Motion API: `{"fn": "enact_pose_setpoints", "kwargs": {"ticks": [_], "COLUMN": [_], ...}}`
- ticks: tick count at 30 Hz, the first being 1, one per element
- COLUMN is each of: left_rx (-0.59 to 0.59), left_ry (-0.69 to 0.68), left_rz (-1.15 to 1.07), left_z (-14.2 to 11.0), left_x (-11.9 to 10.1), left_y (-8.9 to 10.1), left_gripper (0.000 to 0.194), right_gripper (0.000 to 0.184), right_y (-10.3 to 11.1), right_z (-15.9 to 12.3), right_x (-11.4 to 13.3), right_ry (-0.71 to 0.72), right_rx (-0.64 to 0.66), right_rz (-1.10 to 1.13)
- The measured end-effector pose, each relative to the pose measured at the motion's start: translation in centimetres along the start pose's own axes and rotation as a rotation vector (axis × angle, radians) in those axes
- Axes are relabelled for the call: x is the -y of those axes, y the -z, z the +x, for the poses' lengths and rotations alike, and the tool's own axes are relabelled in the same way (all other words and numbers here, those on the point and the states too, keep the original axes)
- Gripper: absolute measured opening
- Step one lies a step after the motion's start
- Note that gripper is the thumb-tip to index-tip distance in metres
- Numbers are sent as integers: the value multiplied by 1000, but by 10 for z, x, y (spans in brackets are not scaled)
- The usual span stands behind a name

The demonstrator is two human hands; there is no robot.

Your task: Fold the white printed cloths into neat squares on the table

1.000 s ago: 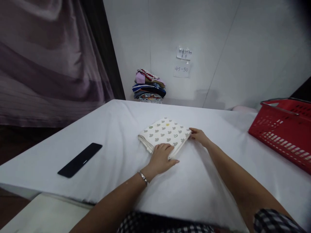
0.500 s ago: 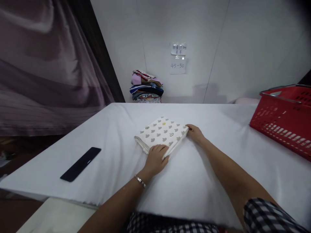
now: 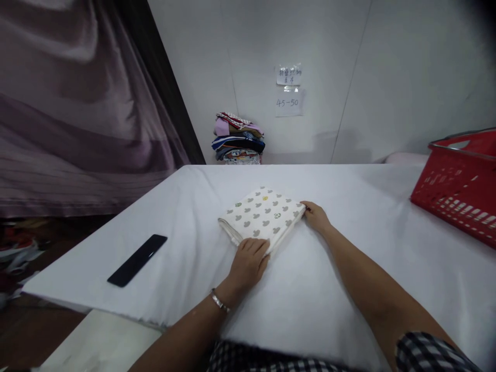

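A folded white cloth [image 3: 259, 214] with grey, green and yellow printed shapes lies turned cornerwise on the white-covered table [image 3: 302, 305]. My left hand [image 3: 250, 262] grips its near corner, fingers on top and thumb at the edge underneath. At the cloth's right corner, my right hand [image 3: 315, 216] pinches the layers between thumb and fingers. The fold at the left shows several layers. Part of the near edge is hidden behind my left fingers.
A black flat slab [image 3: 137, 261] lies on the table at left. A red plastic basket [image 3: 457, 181] stands at the right edge. Behind the table's far edge is a stack of folded fabrics [image 3: 238, 139] against the wall, beside paper signs [image 3: 290, 103].
My left thumb, stretched out to the side earlier, has closed in against the cloth's near corner. My right hand stays at the right corner. The view has shifted slightly.
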State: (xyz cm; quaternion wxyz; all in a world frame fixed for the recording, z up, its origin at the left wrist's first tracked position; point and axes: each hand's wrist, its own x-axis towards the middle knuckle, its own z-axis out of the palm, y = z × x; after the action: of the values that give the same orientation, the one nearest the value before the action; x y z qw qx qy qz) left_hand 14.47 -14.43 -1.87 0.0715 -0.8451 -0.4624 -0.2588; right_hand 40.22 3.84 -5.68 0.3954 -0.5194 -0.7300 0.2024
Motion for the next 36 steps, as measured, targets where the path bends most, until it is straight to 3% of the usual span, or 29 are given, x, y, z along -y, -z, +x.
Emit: {"fn": "enact_pose_setpoints", "kwargs": {"ticks": [7,11,16,18,20,22,25,29,33,36], "left_rx": [56,17,-75,-78,-89,-153,-260,-201,-89,-83], "left_ry": [64,55,101,114,146,263,599,992,1159,1203], "left_rz": [-17,-66,-138,-169,-215,-256,-316,-477,-540,-549], "left_z": [-6,-6,-6,-7,-8,-11,-16,-14,-8,-6], "left_x": [-8,-11,-15,-15,-11,-2,21,53,67,70], "left_y": [1,4,7,9,11,15,19,22,21,20], "left_gripper": [32,32,25,22,21,20,17,16,18,19], "right_gripper": [43,48,44,42,39,38,36,32,28,26], "right_y": [2,9,3,-6,-14,-20,-22,-22,-31,-42], "right_z": [0,3,-9,-21,-32,-40,-45,-48,-57,-65], "right_x": [-8,0,56,76,84,83,84,116,160,170], "right_ry": [-53,-108,348,453,465,439,424,475,549,574], "right_rx": [24,70,4,114,264,350,325,293,476,557], "right_rz": [-5,-6,-82,-179,-277,-323,-299,-142,-38,-67]}}
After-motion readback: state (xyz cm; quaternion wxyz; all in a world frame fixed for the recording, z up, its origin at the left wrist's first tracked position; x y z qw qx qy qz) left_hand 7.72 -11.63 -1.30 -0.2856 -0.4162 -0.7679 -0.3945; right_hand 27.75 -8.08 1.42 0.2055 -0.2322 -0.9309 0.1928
